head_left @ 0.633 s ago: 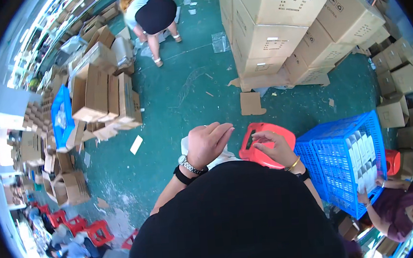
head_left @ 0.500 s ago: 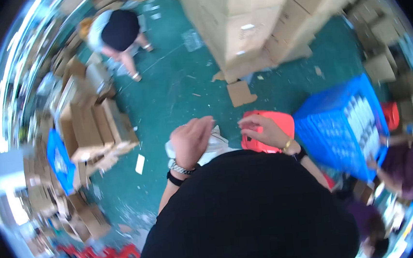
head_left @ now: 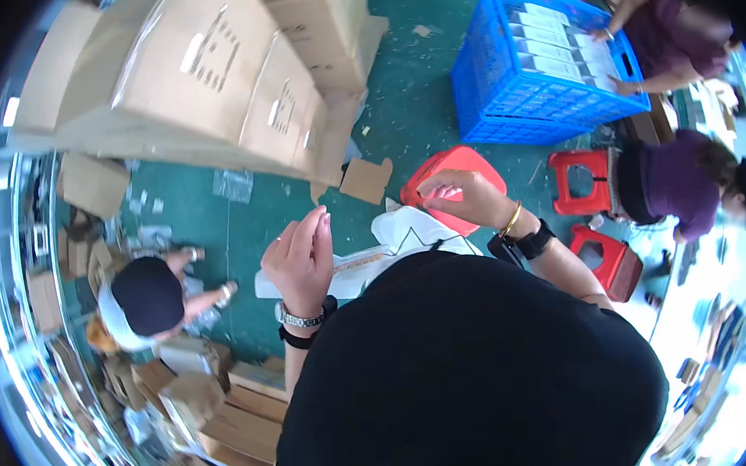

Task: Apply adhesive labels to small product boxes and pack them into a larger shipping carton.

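My left hand is raised in front of me, fingers loosely bent, with nothing visible in it. A metal watch and a dark band circle that wrist. Opposite it, my right hand has its fingers half curled, apart from the thumb, and also appears to hold nothing. A gold bangle and a dark wristband show there. Below and between the hands lies a white printed plastic sack, partly hidden by my dark-clad body. A red plastic stool stands just beyond my right hand, which overlaps it in the picture.
Tall stacked cartons rise ahead on the left. A blue crate with white boxes stands ahead right, a person's hands at it. Another person sits near red stools at right. One person crouches left, near open cartons.
My view has swung to the right, so the carton stack and the crouching person now appear farther left. My hands remain raised and apart, the left one more upright.
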The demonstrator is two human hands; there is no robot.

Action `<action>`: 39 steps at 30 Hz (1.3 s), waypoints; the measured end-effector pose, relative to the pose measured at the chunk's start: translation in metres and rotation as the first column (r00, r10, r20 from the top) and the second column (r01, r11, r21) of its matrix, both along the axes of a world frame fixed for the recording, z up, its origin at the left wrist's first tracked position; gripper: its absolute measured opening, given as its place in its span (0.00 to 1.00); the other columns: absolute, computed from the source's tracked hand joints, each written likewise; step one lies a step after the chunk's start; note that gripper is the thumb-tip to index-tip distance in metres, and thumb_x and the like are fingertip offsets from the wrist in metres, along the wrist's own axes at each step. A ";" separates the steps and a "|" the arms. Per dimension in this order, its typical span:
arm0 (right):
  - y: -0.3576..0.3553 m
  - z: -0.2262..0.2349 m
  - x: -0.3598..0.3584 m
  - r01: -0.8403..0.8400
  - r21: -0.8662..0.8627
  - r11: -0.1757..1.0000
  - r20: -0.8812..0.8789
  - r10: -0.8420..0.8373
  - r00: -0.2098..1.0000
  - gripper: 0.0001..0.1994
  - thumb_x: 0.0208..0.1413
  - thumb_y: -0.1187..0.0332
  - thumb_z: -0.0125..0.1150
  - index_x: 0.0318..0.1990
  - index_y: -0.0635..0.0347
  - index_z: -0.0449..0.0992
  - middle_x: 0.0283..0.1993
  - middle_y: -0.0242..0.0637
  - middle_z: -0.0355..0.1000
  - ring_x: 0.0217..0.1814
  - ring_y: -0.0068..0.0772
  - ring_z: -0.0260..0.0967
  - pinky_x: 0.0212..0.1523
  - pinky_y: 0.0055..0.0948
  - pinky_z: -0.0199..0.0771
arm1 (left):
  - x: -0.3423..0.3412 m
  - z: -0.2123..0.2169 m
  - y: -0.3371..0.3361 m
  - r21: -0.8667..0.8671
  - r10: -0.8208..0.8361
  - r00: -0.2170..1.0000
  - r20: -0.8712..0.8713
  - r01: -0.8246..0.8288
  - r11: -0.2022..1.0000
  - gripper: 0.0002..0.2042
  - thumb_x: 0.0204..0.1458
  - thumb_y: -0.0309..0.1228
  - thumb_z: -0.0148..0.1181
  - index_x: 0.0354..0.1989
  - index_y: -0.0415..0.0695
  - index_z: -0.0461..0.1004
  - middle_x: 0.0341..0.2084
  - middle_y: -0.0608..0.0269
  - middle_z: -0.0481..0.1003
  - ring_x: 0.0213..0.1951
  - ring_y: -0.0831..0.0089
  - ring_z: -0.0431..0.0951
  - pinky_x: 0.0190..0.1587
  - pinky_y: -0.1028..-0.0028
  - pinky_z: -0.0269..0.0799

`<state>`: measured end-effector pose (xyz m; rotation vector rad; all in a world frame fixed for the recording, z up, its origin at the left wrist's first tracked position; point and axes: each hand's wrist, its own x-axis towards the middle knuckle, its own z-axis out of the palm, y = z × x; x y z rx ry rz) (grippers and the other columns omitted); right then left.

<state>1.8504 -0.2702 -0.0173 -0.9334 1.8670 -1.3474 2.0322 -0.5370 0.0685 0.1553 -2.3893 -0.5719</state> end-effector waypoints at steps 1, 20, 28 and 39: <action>0.003 -0.003 -0.009 0.066 -0.032 0.997 0.013 -0.066 0.998 0.14 0.65 0.69 0.75 0.55 0.62 0.84 0.51 0.37 0.85 0.53 0.29 0.84 0.56 0.31 0.84 | -0.020 0.001 -0.002 -0.006 -0.035 0.999 0.001 0.035 0.999 0.04 0.61 0.23 0.72 0.42 0.44 0.87 0.20 0.64 0.74 0.17 0.68 0.70 0.22 0.68 0.62; -0.052 0.021 -0.231 0.599 -0.289 0.747 -0.298 -0.665 0.685 0.21 0.61 0.57 0.79 0.55 0.60 0.84 0.50 0.44 0.83 0.57 0.48 0.80 0.59 0.43 0.79 | -0.480 0.004 -0.014 0.089 -0.701 0.710 -0.073 0.704 0.704 0.08 0.62 0.20 0.70 0.48 0.41 0.86 0.25 0.62 0.81 0.23 0.71 0.79 0.26 0.70 0.70; -0.081 0.061 -0.408 0.729 -0.195 0.656 -0.259 -0.751 0.607 0.22 0.62 0.64 0.78 0.60 0.63 0.82 0.57 0.44 0.83 0.60 0.44 0.80 0.64 0.41 0.78 | -0.708 0.029 -0.023 0.157 -0.816 0.532 -0.228 0.847 0.508 0.05 0.63 0.22 0.70 0.46 0.42 0.86 0.24 0.63 0.79 0.21 0.71 0.77 0.23 0.71 0.67; -0.058 0.093 -0.604 0.919 -0.235 0.315 -0.301 -0.923 0.240 0.10 0.65 0.76 0.71 0.52 0.64 0.86 0.47 0.41 0.85 0.47 0.32 0.84 0.53 0.30 0.81 | -0.949 0.042 0.017 0.478 -0.851 0.482 -0.209 0.809 0.341 0.13 0.74 0.36 0.60 0.57 0.42 0.84 0.28 0.65 0.81 0.27 0.77 0.79 0.30 0.71 0.72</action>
